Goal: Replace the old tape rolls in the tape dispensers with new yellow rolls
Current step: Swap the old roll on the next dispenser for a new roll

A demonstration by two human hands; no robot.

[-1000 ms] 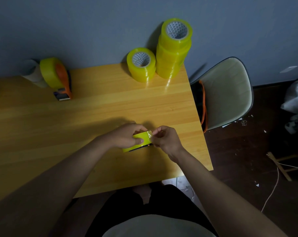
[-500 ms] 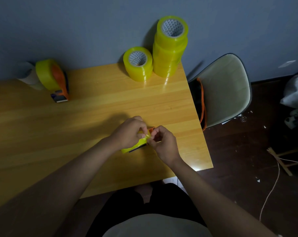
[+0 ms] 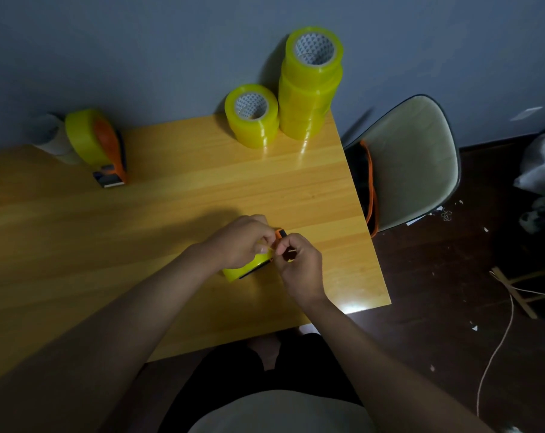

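A yellow wooden table [image 3: 171,214] stands against a grey-blue wall. Near its front right edge my left hand [image 3: 240,242] curls round the tape dispenser [image 3: 249,267], which carries a yellow roll (only part of it shows under my fingers). My right hand [image 3: 299,264] pinches at the dispenser's orange end. Far back stand a single yellow tape roll [image 3: 252,115] and, just beside it, a stack of yellow rolls [image 3: 310,82]. At far left a second dispenser [image 3: 97,146] holds a yellow roll
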